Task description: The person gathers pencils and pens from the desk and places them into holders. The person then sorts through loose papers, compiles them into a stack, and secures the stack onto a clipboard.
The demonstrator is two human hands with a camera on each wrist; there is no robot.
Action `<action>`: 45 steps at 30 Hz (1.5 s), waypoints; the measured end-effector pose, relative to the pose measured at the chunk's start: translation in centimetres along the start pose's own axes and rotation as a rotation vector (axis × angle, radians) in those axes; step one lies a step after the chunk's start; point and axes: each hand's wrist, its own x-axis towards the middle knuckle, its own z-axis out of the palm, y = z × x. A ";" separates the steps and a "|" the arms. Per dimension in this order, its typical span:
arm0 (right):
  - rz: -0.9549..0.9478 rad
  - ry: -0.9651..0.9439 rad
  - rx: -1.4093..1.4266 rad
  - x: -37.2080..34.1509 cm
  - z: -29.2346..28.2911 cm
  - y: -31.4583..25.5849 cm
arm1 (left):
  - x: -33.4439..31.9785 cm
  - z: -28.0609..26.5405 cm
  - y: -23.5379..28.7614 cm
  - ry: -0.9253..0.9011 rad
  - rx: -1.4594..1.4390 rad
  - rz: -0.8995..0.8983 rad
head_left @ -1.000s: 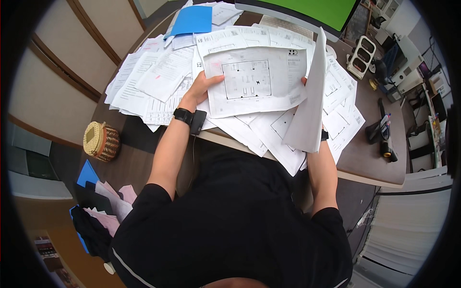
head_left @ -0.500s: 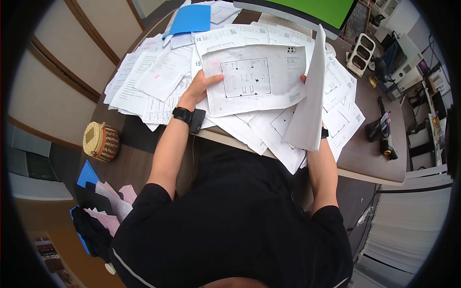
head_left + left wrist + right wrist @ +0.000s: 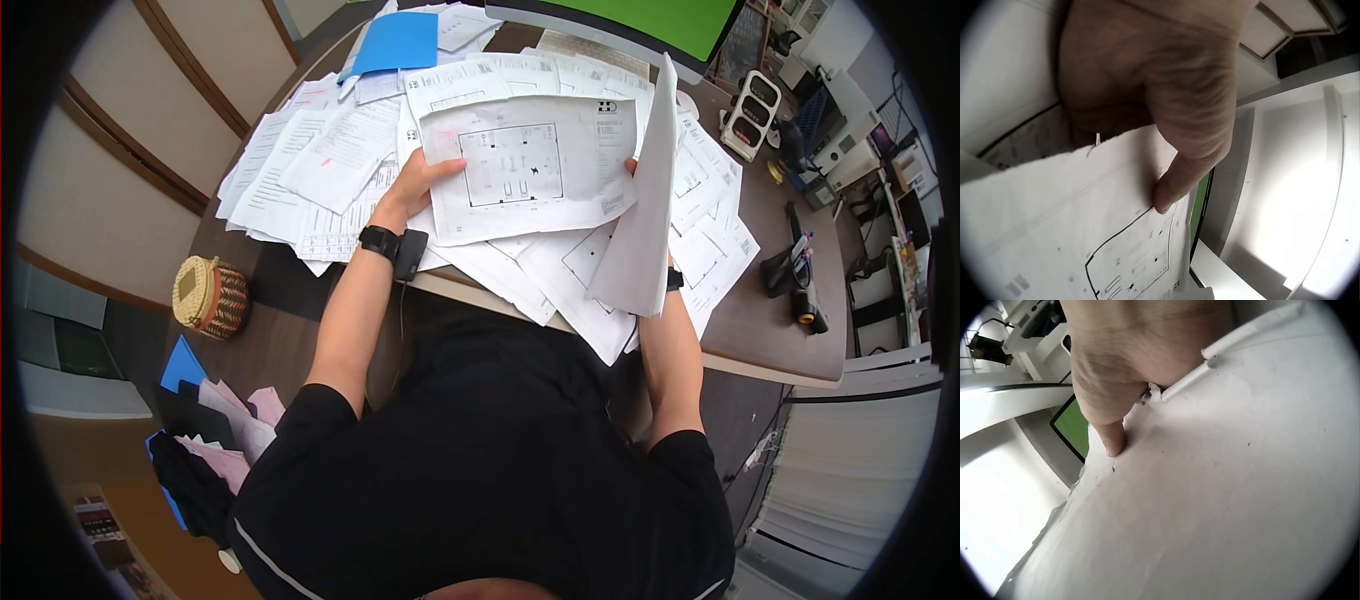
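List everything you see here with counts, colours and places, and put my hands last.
Plan sheet: one, white, between the hands
Raised sheet: one, white, upright at the right
Loose papers: many, mostly white, over the desk
Desk: one, brown, under the papers
Blue folder: one, blue, far left
Monitor: one, green screen, far edge
Triple-opening holder: one, white, right side
Pen holder: one, black, right end
Cylinder: one, black and yellow, beside pen holder
Basket: one, cream and brown, left
Pink papers: several, pink, lower left
Wristbands: two, black, one per wrist
Left hand: one, bare, gripping plan sheet
Right hand: one, bare, gripping raised sheet
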 end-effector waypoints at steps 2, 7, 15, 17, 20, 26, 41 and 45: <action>-0.009 -0.043 0.018 -0.3 -0.7 0.2 | 0.1 -0.4 -0.2 -0.013 0.002 -0.017; -0.015 -0.025 0.001 0.0 -0.4 0.2 | 0.0 -0.2 -0.2 0.005 -0.008 0.008; -0.018 0.007 -0.007 0.5 -0.9 0.5 | 0.2 -0.3 -0.1 -0.019 0.004 -0.031; -0.018 0.004 0.003 1.0 -1.1 0.4 | 0.2 -0.2 0.0 -0.011 0.001 -0.016; 0.025 0.008 -0.010 0.0 -0.1 0.2 | 0.0 -0.3 -0.2 -0.002 0.002 -0.026; 0.000 0.020 0.005 0.2 -1.1 0.7 | 0.1 -0.3 -0.4 0.005 0.000 -0.018; 0.018 0.082 -0.038 -0.9 1.5 -0.4 | 0.2 -0.3 0.0 -0.019 0.015 -0.020; 0.043 -0.008 -0.005 -0.5 1.0 -0.5 | 0.1 -0.2 -0.1 -0.010 0.023 -0.033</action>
